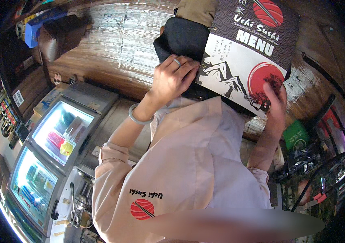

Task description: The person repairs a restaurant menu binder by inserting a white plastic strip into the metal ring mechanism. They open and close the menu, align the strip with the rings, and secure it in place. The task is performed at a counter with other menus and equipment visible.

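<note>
A large menu [225,75], dark-patterned above and white below with black mountains and a red sun, lies tilted in front of my body. My right hand [275,99] grips its lower right side, thumb on the front and the other fingers hidden behind. At the menu's left edge my left hand [174,77] is closed, fingers curled and tips against the edge. What lies inside those fingers is hidden. Black cloth [182,40] shows beneath the left hand and behind the menu. Above it is a brown, khaki-coloured piece of fabric [196,10].
Two lit glass-front coolers [63,131] stand at the left, with metal utensils [77,202] beside them. A brown padded seat [61,36] and a blue box [32,32] are at the far left. Dark cables or bars [322,77] and a green bag [296,133] are at the right.
</note>
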### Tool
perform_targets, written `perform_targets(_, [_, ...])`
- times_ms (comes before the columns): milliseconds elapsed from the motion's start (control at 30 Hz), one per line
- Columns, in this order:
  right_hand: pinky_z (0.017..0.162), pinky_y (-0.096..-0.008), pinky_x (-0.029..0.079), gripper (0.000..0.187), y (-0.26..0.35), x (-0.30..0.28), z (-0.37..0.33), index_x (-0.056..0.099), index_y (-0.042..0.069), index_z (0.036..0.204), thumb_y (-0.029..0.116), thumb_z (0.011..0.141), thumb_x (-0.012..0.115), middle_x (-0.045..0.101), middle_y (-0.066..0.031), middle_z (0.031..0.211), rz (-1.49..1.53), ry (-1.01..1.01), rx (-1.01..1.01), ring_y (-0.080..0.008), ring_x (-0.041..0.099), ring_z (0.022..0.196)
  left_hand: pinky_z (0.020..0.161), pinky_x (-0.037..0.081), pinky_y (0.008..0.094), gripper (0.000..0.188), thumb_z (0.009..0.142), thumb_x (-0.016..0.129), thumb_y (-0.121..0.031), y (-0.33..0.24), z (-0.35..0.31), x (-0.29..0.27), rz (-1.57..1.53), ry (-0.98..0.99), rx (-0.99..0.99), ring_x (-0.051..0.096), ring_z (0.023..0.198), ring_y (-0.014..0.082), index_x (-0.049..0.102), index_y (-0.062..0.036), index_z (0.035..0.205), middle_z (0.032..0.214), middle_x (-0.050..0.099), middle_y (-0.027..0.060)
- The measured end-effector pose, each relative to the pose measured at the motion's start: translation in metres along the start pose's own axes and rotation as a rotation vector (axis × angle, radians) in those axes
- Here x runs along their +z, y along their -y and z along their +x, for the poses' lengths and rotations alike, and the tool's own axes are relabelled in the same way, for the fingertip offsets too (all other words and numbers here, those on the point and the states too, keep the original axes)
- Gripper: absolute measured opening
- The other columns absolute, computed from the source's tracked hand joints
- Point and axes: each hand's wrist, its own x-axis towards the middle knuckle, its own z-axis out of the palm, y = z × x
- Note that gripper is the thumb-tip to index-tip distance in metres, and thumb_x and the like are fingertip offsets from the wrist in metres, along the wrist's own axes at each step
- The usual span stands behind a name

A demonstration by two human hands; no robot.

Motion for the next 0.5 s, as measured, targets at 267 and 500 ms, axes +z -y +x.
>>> perform_targets(267, [0.09,-0.0312,0.051,0.039,0.01,0.0,0.001,0.065,0.001,0.12,0.013,0.085,0.077,0.07,-0.0063,0.109,0.03,0.014,0.018,-0.0172,0.066,0.099,0.069,0.057,0.0326,0.016,0.077,0.078,-0.005,0.019,0.012,-0.011,-0.014,0.103,0.282,0.069,0.079,0.0227,0.072,-0.0052,0.091,0.09,0.071,0.0053])
perform_targets(500, [0.097,-0.0312,0.047,0.05,-0.001,-0.01,0.018,0.061,0.001,0.131,0.017,0.086,0.075,0.067,-0.0066,0.118,0.087,0.076,-0.022,-0.0176,0.063,0.107,0.068,0.055,0.0307,0.011,0.083,0.073,0.004,-0.009,0.003,-0.011,-0.371,-0.128,0.068,0.068,0.074,0.0227,0.067,0.0015,0.092,0.085,0.07,0.0127])
